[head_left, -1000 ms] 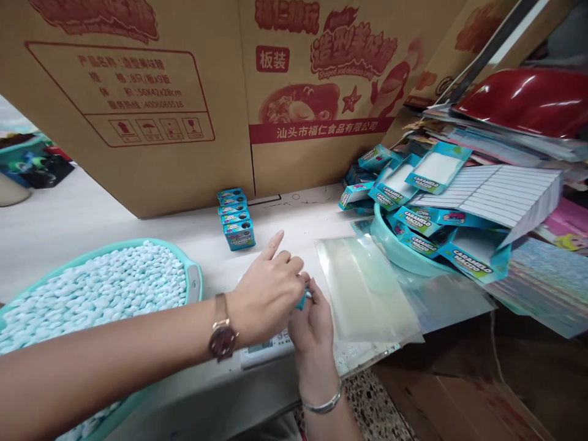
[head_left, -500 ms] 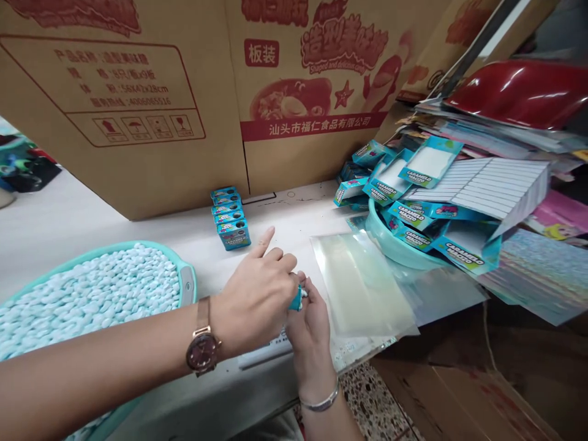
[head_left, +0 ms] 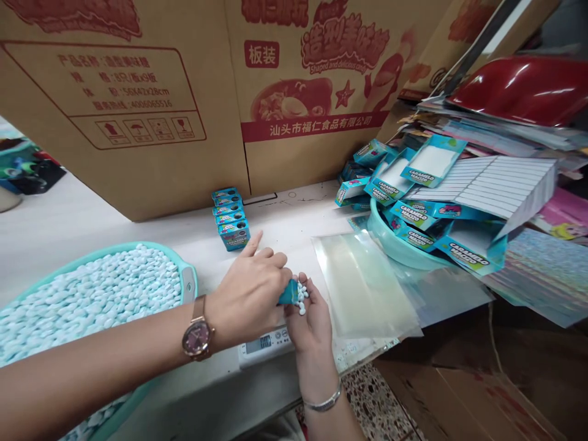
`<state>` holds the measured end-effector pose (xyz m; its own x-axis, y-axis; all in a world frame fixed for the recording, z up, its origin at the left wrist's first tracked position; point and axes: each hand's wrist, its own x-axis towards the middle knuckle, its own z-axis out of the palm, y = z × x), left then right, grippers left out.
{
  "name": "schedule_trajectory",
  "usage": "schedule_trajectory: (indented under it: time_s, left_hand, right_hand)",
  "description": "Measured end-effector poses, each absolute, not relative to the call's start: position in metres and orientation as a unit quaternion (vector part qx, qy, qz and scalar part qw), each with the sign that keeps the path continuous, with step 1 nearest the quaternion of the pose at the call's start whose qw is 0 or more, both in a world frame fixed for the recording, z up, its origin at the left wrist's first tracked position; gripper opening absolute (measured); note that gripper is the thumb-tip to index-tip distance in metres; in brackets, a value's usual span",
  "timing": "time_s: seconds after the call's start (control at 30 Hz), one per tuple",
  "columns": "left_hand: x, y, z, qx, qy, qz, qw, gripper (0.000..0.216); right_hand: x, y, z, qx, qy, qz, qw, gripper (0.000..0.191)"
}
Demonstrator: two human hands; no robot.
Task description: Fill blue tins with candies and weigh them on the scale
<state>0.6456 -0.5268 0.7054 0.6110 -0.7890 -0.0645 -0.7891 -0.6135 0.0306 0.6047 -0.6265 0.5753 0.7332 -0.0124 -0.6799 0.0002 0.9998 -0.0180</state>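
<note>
My left hand [head_left: 252, 286], with a watch on its wrist, pinches a small blue candy box [head_left: 289, 293] and points its index finger outward. The box lies on its side, its end at the palm of my right hand [head_left: 313, 324]. Several small white candies [head_left: 302, 296] rest in that cupped palm beside the box's end. A digital scale [head_left: 266, 346] sits below my hands, partly hidden by them. Just beyond my left hand stands a row of blue candy boxes [head_left: 233, 235]. At the left, a turquoise basin [head_left: 189, 282] is filled with pale blue-white candies [head_left: 114, 294].
A large cardboard carton [head_left: 184, 177] stands at the back. To the right, a turquoise bowl [head_left: 390, 248] holds blue display trays [head_left: 434, 160]. Clear plastic sheets [head_left: 367, 288] lie on the table near the front edge. Piled papers and a red glossy object [head_left: 523, 92] are farther right.
My left hand has shifted slightly left with the box, showing more of it. More white candies are visible in my right palm, and the scale's display has come into view.
</note>
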Motion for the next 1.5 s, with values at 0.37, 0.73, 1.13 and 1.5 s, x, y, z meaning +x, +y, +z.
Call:
schedule_trajectory:
  time_s: [0.37,0.73,1.13,1.5]
  left_hand:
    - [0.650,-0.482,0.651,-0.948,0.301,0.085,-0.061,0.038]
    - [0.634,-0.467,0.704,-0.945,0.293,-0.016,-0.143,0.112]
    - [0.639,-0.450,0.687,-0.945,0.290,0.054,-0.140,0.101]
    - [0.641,-0.465,0.674,-0.934,0.322,0.092,-0.123,0.089]
  right_hand:
    - [0.584,-0.681,0.547,-0.023,0.340,-0.076,0.937,0.021]
    - [0.571,-0.691,0.527,-0.058,0.301,-0.060,0.950,0.010]
    - [0.572,-0.688,0.532,-0.178,0.270,-0.055,0.945,0.018]
    - [0.594,-0.664,0.584,-0.329,0.243,-0.096,0.907,0.023]
